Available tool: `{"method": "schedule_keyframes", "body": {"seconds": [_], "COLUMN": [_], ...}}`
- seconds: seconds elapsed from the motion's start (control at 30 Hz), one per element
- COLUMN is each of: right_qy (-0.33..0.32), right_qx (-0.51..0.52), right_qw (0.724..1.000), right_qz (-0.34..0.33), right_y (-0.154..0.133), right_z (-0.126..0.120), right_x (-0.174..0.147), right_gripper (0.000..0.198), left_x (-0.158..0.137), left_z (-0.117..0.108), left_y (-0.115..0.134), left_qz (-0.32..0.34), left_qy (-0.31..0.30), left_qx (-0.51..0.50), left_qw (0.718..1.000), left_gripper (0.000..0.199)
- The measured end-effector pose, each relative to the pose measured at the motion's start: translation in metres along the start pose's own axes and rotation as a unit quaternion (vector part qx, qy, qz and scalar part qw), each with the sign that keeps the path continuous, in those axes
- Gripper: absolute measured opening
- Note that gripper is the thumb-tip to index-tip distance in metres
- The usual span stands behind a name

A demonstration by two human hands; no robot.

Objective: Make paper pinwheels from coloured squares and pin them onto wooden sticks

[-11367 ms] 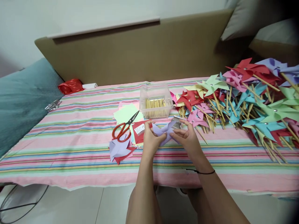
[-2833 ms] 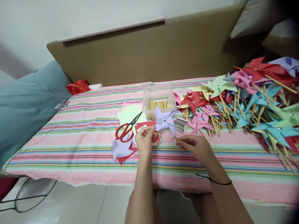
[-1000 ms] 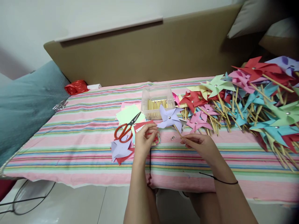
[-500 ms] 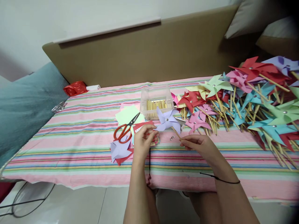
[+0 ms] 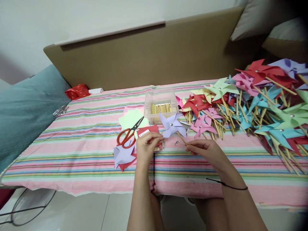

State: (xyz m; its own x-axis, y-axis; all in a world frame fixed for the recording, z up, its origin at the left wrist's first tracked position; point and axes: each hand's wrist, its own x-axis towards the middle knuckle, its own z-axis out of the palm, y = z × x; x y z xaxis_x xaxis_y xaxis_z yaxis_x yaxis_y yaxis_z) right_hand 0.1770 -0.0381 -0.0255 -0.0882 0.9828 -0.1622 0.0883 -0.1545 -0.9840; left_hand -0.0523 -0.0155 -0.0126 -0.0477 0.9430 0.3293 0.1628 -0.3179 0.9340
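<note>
A lilac paper pinwheel (image 5: 171, 125) with a small silvery centre is up in front of me. My right hand (image 5: 203, 148) is closed, pinching the low end of its wooden stick (image 5: 182, 138) between thumb and fingers. On the other side, my left hand (image 5: 150, 142) has its thumb and forefinger together at the tip of one blade. Below the pinwheel a few small shiny metal pieces (image 5: 177, 142) lie on the striped cloth. Red-handled scissors (image 5: 130, 133) rest left of my left hand, partly over paper sheets (image 5: 131, 118). Nearer me are loose lilac cut blades (image 5: 124, 155).
Behind the pinwheel stands a clear plastic box (image 5: 160, 93) of short wooden sticks. A large heap of finished pinwheels (image 5: 243, 106) fills the right side. At the far left lie a red plastic bag (image 5: 77, 92) and a teal cushion (image 5: 33, 112).
The pinwheel's blades have turned slightly on the stick. My left fingers have shifted a little right and down with the blade tip; my right hand stays nearly still.
</note>
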Motion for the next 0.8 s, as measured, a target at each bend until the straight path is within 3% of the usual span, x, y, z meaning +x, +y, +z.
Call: {"method": "schedule_keyframes", "body": {"seconds": [0.63,0.8], "right_qy": [0.010,0.012], "right_qx": [-0.014,-0.003], "right_qw": [1.000,1.000], "right_qz": [-0.002,-0.006], "right_y": [-0.0022,-0.0003], "right_z": [0.0015,0.0006], "right_x": [-0.0009,-0.0006], "right_gripper": [0.034,0.032], "left_x": [-0.0002,-0.0014], "left_z": [0.0016,0.0026], "left_y": [-0.0012,-0.0011], "left_qz": [-0.047,-0.114], "left_qy": [0.009,-0.006], "left_qx": [-0.002,-0.064], "left_qw": [0.999,0.991], "left_gripper": [0.002,0.019]}}
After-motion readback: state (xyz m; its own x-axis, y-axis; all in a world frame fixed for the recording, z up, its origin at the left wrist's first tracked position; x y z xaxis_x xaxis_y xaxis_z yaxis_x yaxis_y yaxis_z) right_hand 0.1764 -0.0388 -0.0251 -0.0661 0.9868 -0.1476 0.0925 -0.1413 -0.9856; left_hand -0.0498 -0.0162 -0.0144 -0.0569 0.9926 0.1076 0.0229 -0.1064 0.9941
